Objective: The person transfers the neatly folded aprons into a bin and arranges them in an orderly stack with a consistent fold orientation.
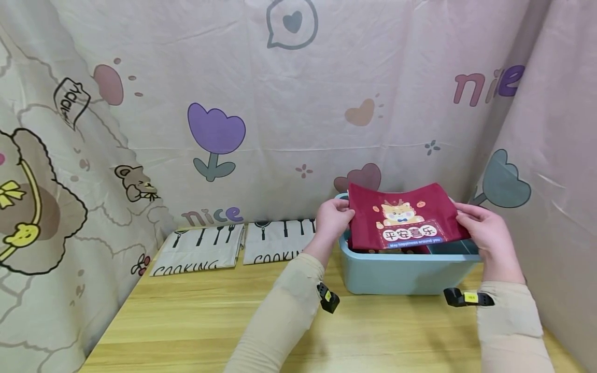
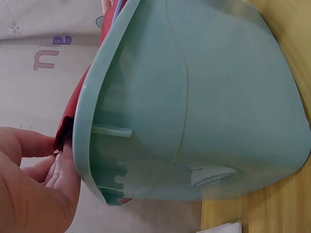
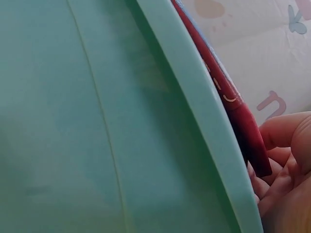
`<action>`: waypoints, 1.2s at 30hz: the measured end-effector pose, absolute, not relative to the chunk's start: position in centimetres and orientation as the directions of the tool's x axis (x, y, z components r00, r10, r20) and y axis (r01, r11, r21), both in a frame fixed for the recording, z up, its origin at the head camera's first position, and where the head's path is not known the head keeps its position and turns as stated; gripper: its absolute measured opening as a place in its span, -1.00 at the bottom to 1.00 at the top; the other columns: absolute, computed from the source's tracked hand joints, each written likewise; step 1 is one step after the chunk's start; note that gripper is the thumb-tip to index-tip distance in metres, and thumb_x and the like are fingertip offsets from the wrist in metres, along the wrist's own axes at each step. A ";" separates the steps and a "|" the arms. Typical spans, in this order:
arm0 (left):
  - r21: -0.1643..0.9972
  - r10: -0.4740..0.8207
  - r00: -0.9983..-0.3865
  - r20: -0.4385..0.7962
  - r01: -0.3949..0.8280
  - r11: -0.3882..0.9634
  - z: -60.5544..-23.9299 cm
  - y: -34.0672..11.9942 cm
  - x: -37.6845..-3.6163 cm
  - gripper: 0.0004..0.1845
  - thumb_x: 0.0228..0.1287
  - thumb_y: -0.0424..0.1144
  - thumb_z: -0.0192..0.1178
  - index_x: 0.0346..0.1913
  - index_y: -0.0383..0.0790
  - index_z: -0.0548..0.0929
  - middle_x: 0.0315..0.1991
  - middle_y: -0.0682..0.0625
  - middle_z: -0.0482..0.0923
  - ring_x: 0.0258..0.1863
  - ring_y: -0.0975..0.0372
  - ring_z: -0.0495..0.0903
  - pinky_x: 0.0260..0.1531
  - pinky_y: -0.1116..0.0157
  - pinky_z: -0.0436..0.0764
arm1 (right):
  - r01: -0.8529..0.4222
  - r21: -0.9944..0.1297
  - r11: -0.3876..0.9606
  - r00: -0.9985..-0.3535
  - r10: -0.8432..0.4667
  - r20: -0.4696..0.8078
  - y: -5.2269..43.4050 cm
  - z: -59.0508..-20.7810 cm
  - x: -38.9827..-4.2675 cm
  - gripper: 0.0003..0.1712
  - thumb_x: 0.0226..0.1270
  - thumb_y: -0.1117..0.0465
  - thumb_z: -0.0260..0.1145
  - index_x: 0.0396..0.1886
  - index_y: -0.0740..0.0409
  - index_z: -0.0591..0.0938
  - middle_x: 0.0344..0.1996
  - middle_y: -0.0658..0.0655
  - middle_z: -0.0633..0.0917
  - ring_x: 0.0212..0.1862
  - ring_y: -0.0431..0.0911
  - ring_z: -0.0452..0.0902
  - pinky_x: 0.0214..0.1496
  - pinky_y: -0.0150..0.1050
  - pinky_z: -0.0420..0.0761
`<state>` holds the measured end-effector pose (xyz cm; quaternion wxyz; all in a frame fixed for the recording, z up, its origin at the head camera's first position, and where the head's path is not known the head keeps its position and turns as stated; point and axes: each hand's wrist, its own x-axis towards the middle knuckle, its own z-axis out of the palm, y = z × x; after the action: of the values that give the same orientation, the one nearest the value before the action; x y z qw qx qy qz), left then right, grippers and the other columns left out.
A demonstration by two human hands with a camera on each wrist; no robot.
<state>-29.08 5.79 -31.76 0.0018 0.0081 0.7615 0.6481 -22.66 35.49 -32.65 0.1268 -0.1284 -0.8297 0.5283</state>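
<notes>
Cartoon-printed cloth hangs behind a wooden desk [image 1: 196,321]. At centre right of the frame, the left hand [image 1: 332,220] and right hand [image 1: 485,233] each pinch an edge of a folded red cloth [image 1: 403,220], holding it over a light blue bin [image 1: 401,272]. Two folded "COOKING" cloths [image 1: 200,248] lie at centre left.

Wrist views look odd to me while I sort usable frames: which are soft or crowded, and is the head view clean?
Head view: sharp, evenly lit, red cloth readable. Left wrist: blue bin fills frame, slightly soft. Right wrist: bin wall blurred, very close.
</notes>
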 end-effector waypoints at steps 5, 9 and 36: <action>0.984 0.031 -0.999 0.008 0.013 0.177 -31.9 5.9 -29.3 -0.72 0.32 -0.35 0.29 0.07 -0.30 0.69 -0.28 -0.03 0.66 -0.34 0.17 0.65 -0.25 0.23 0.70 | 0.089 -0.910 0.405 -0.934 0.351 0.065 35.6 -32.9 -22.8 -0.28 0.51 -0.08 0.12 0.48 0.22 0.29 0.21 0.22 0.36 -0.04 -0.07 0.38 -0.21 -0.43 0.63; 0.976 0.035 -0.999 0.022 0.029 0.216 -31.9 5.8 -29.3 -0.73 0.35 -0.35 0.25 0.07 -0.28 0.69 -0.26 -0.03 0.67 -0.35 0.16 0.66 -0.27 0.24 0.70 | 0.091 -0.899 0.428 -0.936 0.345 0.069 35.5 -33.0 -22.9 -0.31 0.53 -0.05 0.09 0.49 0.24 0.28 0.29 0.36 0.33 0.02 0.03 0.37 -0.22 -0.44 0.62; 0.669 0.279 -0.894 0.351 0.448 0.593 -30.6 3.0 -27.6 -0.59 0.40 -0.21 0.21 0.27 -0.15 0.58 0.05 0.02 0.65 0.04 0.19 0.61 0.04 0.24 0.58 | -0.156 -0.586 0.795 -0.900 0.130 0.416 31.3 -31.3 -21.8 -0.46 0.53 0.11 0.13 0.37 0.31 0.41 0.10 0.43 0.60 0.10 0.33 0.48 0.10 0.29 0.49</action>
<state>-27.61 3.04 -30.58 -0.1052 0.2051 0.8864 0.4015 -21.84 31.33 -31.34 0.2236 0.0070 -0.9205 0.3202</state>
